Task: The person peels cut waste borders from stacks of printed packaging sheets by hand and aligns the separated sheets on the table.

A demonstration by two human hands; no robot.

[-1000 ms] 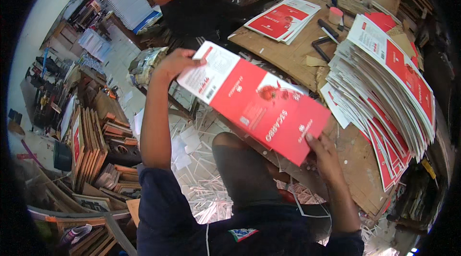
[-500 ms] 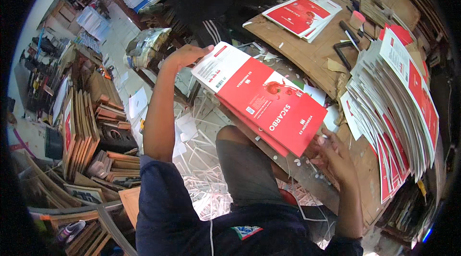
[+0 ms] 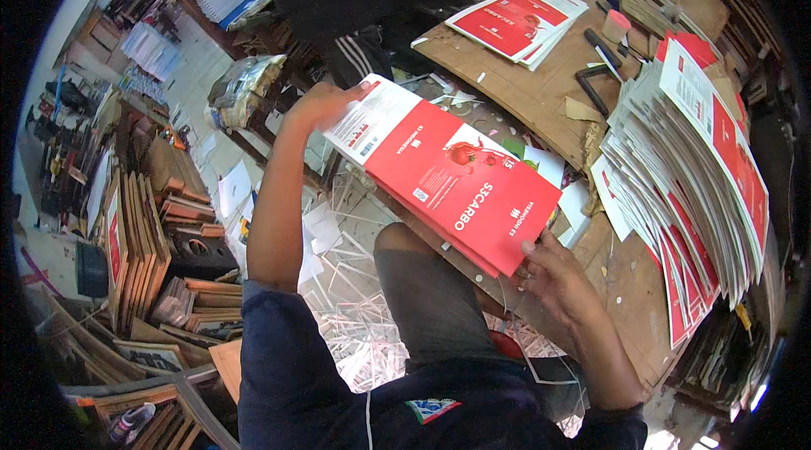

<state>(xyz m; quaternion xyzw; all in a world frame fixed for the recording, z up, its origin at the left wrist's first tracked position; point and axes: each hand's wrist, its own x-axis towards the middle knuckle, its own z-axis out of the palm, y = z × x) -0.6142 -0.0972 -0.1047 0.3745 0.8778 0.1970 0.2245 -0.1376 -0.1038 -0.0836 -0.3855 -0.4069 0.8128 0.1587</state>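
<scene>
Two or more flat printed card sheets (image 3: 456, 180), red with a white end and a tomato picture, lie slanted between my hands above the near edge of the wooden table. My left hand (image 3: 325, 105), somewhat blurred, grips their white upper-left end. At the red lower-right end my right hand (image 3: 557, 279) has its thumb on top and its fingers partly hidden underneath. The sheets sit nearly squared on one another, with a lower one showing along the near edge. To the right, a tall fanned stack of similar sheets (image 3: 688, 188) leans over on the table.
A smaller pile of red and white sheets (image 3: 519, 21) lies at the far end of the wooden table (image 3: 629, 281). Near it are a black angled tool (image 3: 591, 83) and a pink roll (image 3: 617, 25). White paper strips (image 3: 363, 323) litter the floor; wooden boards (image 3: 139, 247) stand at left.
My right hand has closed from loose fingers beside the corner onto the sheets' end. The sheets have shifted slightly left, and their edges lie closer together. My left hand stays at the white end.
</scene>
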